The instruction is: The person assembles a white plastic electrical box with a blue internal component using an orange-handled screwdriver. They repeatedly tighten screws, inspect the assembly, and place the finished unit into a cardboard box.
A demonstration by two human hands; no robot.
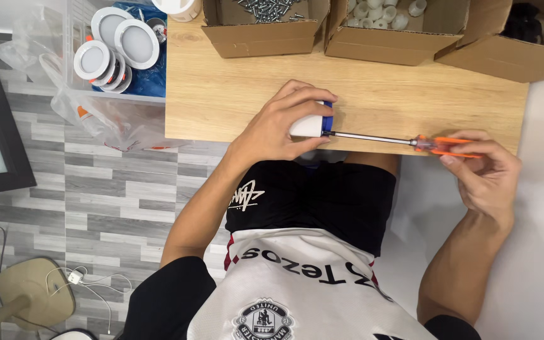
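Gripping white-blue fitting (310,124), left hand (276,126) | right hand (486,170) pinching screwdriver (404,141) | wooden table (234,94), seemingly grey-plank floor (114,189)

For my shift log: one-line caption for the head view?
Left hand steadies a white-and-blue part on the wooden table; right hand holds an orange-handled screwdriver against it.

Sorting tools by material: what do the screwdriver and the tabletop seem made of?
Screwdriver: bright, shiny shaft, likely steel; translucent orange handle, probably plastic. Tabletop: pale wood grain, matte, perhaps laminate rather than solid wood.
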